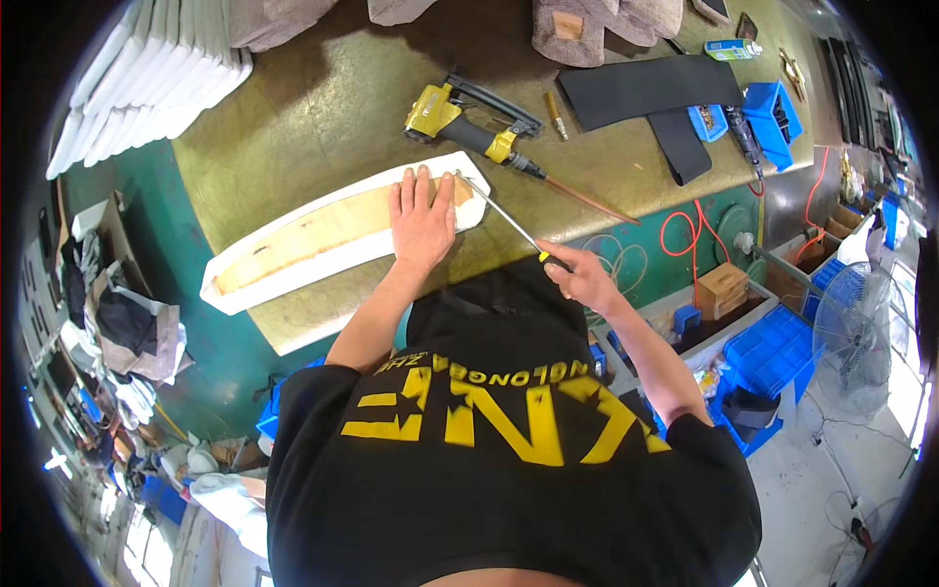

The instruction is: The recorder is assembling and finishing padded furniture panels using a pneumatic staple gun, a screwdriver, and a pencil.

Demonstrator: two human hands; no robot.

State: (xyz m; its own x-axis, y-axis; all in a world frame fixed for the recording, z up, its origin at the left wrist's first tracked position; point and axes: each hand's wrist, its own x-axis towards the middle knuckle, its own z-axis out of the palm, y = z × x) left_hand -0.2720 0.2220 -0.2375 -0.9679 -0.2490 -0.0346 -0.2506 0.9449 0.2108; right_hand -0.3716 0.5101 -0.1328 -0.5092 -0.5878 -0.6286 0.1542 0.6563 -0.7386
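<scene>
left hand (423, 220): flat, fingers spread, palm down on the right end of the panel; grips nothing, just pins the piece so it can't slide while the tool works on it.
right hand (584, 277): fist wrapped round the dark and yellow handle of the screwdriver, near-right of the panel, off the bench edge.
screwdriver (504, 219): long thin steel shaft running far-left from the handle; tip sits at the panel's right end, just beside the left fingertips. Low slant looks like a prying or scraping angle, judging from the pose.
panel (323, 235): long narrow wooden board with white padding wrapped along its edges, bare wood face up; lies diagonally on the bench, left end nearer, right end farther, right in front of the person.
workbench (323, 108): worn olive-yellow top, carries everything here.
staple gun (469, 122): yellow and black air tool, lying on its side just beyond the panel's right end, hose trailing right; parked within reach, neither hand on it.
black strips (650, 93): flat dark pieces, far right of the bench, well apart from the hands.
blue bins (778, 108): small parts trays at the far right, beside the strips.
white foam stack (156, 78): slabs piled at the far left.
spray can (732, 49): lying at the far edge, right.
</scene>
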